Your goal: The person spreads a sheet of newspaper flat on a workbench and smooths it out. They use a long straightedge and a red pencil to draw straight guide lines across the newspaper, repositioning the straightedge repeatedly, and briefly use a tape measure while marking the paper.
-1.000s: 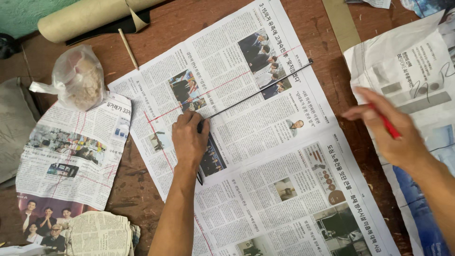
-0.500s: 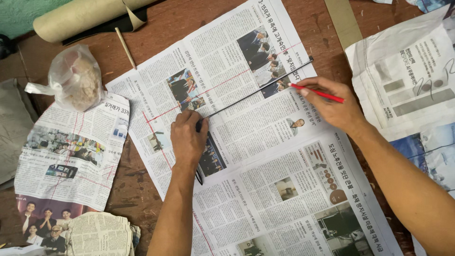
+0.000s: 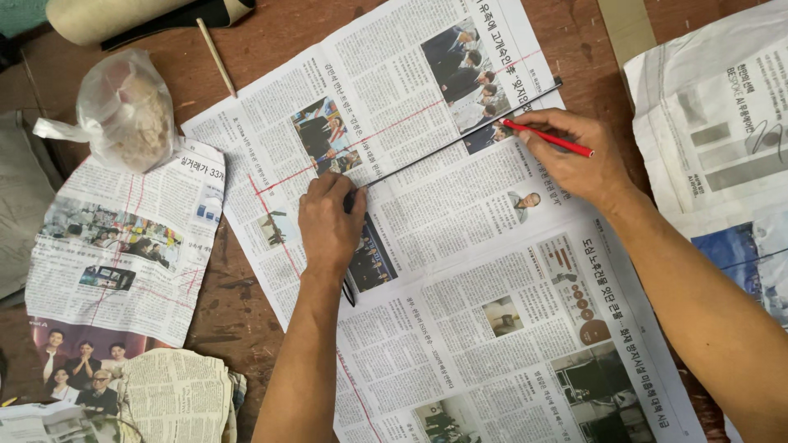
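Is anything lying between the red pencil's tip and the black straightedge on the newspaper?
Nothing visible. The right hand holds the red pencil with its tip at the thin black metal straightedge, which the left hand pins to the open newspaper sheet.

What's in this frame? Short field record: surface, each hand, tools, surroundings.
surface: brown wooden table
main sheet: open newspaper with red ruled lines
left hand: palm down, pressing a black L-shaped ruler onto the sheet
right hand: holding a red pencil, tip at the ruler's edge
left side: clear plastic bag, cut newspaper piece, thin wooden stick
top left: cardboard roll
right: more newspaper sheets
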The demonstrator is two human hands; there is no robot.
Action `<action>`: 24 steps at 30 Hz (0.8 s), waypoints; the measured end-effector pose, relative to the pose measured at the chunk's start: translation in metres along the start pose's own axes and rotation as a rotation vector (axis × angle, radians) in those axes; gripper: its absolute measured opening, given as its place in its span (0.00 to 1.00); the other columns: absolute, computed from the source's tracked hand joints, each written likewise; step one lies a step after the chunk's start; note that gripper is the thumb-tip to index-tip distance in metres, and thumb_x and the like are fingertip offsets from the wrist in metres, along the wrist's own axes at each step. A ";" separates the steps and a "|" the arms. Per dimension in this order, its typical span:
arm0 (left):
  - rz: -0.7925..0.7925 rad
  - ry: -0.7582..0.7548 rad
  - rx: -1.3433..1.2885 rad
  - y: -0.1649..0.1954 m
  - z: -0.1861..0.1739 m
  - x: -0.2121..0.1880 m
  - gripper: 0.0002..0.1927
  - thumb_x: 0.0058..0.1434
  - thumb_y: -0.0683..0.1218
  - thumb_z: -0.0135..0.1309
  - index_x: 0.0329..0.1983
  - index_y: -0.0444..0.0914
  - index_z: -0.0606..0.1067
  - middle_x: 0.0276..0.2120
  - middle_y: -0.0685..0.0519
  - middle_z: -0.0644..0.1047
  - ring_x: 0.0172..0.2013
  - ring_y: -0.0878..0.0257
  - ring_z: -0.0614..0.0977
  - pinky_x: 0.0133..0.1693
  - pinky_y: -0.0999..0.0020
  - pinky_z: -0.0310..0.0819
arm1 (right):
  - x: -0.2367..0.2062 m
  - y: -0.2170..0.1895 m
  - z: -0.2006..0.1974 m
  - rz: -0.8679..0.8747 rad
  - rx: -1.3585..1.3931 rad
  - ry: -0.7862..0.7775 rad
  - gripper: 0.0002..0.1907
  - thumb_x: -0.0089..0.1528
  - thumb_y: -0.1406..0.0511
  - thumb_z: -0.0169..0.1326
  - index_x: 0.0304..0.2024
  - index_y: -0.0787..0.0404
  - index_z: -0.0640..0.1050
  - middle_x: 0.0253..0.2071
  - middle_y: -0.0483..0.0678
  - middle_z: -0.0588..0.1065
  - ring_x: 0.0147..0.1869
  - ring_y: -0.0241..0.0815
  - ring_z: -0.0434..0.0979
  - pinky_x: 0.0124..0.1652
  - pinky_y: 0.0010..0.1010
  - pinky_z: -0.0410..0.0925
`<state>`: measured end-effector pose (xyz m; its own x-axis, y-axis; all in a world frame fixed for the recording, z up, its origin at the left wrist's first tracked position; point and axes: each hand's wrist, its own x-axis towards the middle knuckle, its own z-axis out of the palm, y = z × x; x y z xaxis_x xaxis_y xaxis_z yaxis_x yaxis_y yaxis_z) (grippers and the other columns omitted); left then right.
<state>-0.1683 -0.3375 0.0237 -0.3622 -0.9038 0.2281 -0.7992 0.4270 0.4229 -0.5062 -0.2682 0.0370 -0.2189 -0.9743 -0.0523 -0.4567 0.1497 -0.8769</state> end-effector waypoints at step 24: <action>-0.028 -0.019 -0.003 0.001 0.001 -0.001 0.07 0.58 0.42 0.65 0.32 0.34 0.79 0.37 0.49 0.78 0.42 0.51 0.78 0.44 0.55 0.72 | 0.003 -0.005 -0.006 0.020 -0.094 -0.048 0.10 0.66 0.66 0.59 0.50 0.57 0.84 0.38 0.47 0.82 0.39 0.32 0.79 0.38 0.25 0.71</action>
<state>-0.1695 -0.3359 0.0230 -0.3483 -0.9159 0.1995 -0.8080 0.4012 0.4314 -0.5096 -0.2713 0.0444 -0.1887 -0.9775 -0.0943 -0.5322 0.1825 -0.8268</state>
